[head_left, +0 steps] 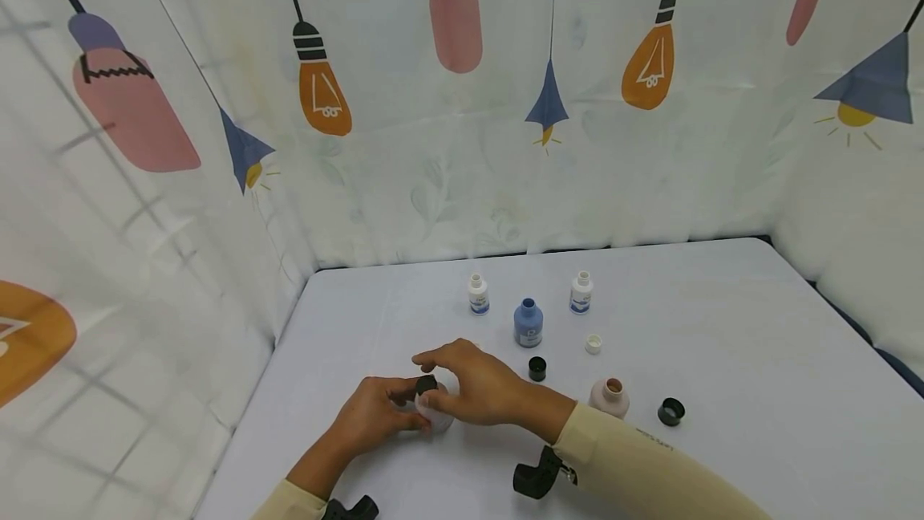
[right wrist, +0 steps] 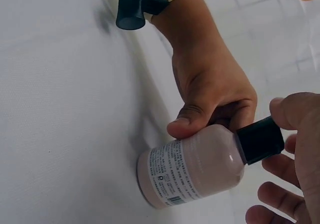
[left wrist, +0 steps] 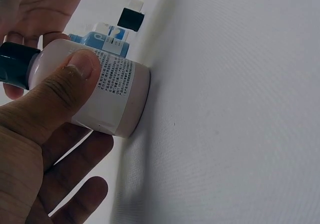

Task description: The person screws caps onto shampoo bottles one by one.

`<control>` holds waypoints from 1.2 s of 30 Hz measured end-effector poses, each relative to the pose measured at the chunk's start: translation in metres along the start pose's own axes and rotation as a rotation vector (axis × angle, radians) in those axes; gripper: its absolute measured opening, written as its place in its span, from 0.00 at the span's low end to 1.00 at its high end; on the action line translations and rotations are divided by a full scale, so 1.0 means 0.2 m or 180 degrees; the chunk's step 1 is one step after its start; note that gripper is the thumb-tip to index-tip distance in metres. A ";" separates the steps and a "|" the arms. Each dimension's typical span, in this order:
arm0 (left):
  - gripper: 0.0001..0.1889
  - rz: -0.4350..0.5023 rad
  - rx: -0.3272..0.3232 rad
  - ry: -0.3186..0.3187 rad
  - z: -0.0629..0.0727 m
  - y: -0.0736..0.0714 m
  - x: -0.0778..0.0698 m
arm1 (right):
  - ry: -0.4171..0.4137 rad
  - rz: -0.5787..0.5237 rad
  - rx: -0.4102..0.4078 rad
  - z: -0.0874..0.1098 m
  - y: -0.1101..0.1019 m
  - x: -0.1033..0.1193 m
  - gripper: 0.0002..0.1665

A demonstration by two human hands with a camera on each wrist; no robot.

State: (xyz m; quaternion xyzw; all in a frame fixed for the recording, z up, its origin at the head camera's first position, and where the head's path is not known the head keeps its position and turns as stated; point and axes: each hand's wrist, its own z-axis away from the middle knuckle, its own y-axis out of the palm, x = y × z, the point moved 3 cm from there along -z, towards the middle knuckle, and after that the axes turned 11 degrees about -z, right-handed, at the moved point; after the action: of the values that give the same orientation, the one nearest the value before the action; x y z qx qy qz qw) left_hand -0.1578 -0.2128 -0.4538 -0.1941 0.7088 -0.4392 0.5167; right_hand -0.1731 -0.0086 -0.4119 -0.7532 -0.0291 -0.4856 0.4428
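The pink bottle (right wrist: 192,168) is gripped upright in the left hand (head_left: 370,417); whether its cap (right wrist: 261,140) is pinched by the right hand (head_left: 480,390) cannot be told. Through uneven pressure, it could be tipped.

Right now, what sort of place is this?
Likely a screened-off tabletop workspace: lamp-print sheeting hangs behind and on both sides of a white-topped table, where an open blue bottle stands among other small bottles.

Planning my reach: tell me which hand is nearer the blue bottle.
Right. The right hand is in front of the blue bottle, slightly left; the left hand is farther left, holding a pink bottle.
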 end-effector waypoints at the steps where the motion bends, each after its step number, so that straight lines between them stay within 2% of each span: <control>1: 0.24 0.0000 -0.0004 -0.0003 0.00 0.00 0.00 | -0.0045 -0.0006 0.0022 0.00 0.00 0.00 0.28; 4: 0.24 -0.0001 -0.0024 -0.0020 0.00 0.00 0.00 | -0.0132 0.0012 0.0073 0.00 0.00 0.00 0.23; 8: 0.24 -0.0012 -0.0026 -0.0031 0.00 0.00 0.00 | -0.0119 0.0028 0.0056 0.00 0.00 0.00 0.19; 13: 0.25 0.0005 -0.0005 -0.0050 0.00 0.00 0.00 | 0.0061 -0.0027 -0.0088 0.00 0.01 -0.01 0.17; 18: 0.24 0.0014 0.0025 -0.0075 0.00 0.00 0.00 | 0.0192 -0.0077 -0.0134 -0.01 0.01 -0.01 0.20; 23: 0.25 0.0017 0.0018 -0.0056 0.00 0.00 0.01 | -0.0014 0.0019 -0.0029 0.00 0.00 0.00 0.27; 26: 0.26 0.0021 0.0008 -0.0071 0.00 0.00 0.01 | -0.0125 0.0032 0.0053 0.01 -0.01 0.01 0.25; 31: 0.26 0.0031 0.0027 -0.0125 0.00 0.00 0.02 | -0.0114 0.0026 0.0097 0.01 0.00 0.01 0.20; 36: 0.26 0.0028 0.0038 -0.0126 0.00 0.01 0.02 | -0.0033 0.0036 -0.0049 0.00 0.01 0.01 0.17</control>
State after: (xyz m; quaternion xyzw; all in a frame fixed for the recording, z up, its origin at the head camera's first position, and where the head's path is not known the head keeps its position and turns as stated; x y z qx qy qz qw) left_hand -0.1586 -0.2146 -0.4570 -0.1965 0.6967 -0.4373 0.5337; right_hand -0.1714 -0.0098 -0.4119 -0.7593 -0.0233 -0.4794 0.4395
